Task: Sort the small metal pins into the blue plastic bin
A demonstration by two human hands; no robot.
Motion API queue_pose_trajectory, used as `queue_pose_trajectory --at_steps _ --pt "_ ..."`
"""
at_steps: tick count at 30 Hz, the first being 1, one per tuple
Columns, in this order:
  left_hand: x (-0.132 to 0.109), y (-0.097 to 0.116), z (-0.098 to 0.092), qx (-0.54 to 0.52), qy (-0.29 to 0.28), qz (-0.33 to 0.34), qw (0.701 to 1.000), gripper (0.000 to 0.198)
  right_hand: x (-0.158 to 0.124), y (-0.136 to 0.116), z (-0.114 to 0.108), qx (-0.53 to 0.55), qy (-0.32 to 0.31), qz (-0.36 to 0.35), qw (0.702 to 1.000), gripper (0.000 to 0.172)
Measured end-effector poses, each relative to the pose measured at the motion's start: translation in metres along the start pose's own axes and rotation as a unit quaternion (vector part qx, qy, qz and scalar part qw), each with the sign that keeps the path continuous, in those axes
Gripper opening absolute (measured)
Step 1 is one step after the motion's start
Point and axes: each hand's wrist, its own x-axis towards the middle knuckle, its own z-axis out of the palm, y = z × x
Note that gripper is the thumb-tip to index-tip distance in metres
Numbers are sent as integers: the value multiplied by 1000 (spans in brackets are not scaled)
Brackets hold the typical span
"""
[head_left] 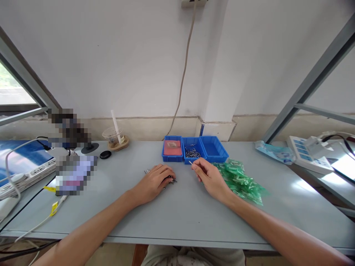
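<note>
My left hand (158,179) rests on the grey table, fingers curled together over a small pile of thin metal pins (174,181). Pin ends poke out on both sides of it; those under the palm are hidden. Just right of centre, my right hand (206,175) is closed in a pinch around one thin metal pin (190,162), its tip pointing up and left. More pins (192,153) lie loose in the middle blue bin (203,149), just beyond the right hand. Green plastic bags (241,181) lie beside my right wrist.
The left blue bin (172,159) holds a pink packet (172,147); the right blue bin (215,147) stands alongside. Power strips (41,168) and cables sit at left, another strip (307,155) at right. A cup (113,135) with a straw and a black round lid (105,154) are at back left.
</note>
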Motion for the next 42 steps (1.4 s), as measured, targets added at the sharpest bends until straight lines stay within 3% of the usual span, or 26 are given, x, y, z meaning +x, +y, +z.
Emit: queue_pose_trajectory --at_steps 6,13,19,23,27,28,31,33,38,42 --pt "-1 0 -1 -9 1 -1 1000 31 0 0 0 7 -6 9 1000 28" --pt "-1 5 -5 -16 -3 -19 1000 17 -1 0 0 -1 -8 8 1000 29" --pt "0 5 -5 54 -15 -22 998 35 1 0 0 -14 -26 -3 1000 26" --pt "5 3 0 81 -1 -44 996 29 1 -1 1 -24 -29 -7 999 26" --pt "6 2 -3 64 -2 -39 997 35 1 0 0 -22 -25 -11 999 29" --pt "5 2 -6 57 -16 -24 998 39 1 0 0 -22 -24 -12 999 29" --pt "-1 1 -11 61 -38 7 997 78 1 0 -1 -24 -24 -12 999 28" --pt "-4 1 -13 75 -37 6 996 87 1 0 -2 -27 -28 -10 999 27" --pt "0 2 -7 90 -24 -19 995 44 1 -1 0 -30 -35 -14 999 26" --pt "6 1 -2 89 -11 -26 996 29 2 1 0 -37 -31 -16 999 27"
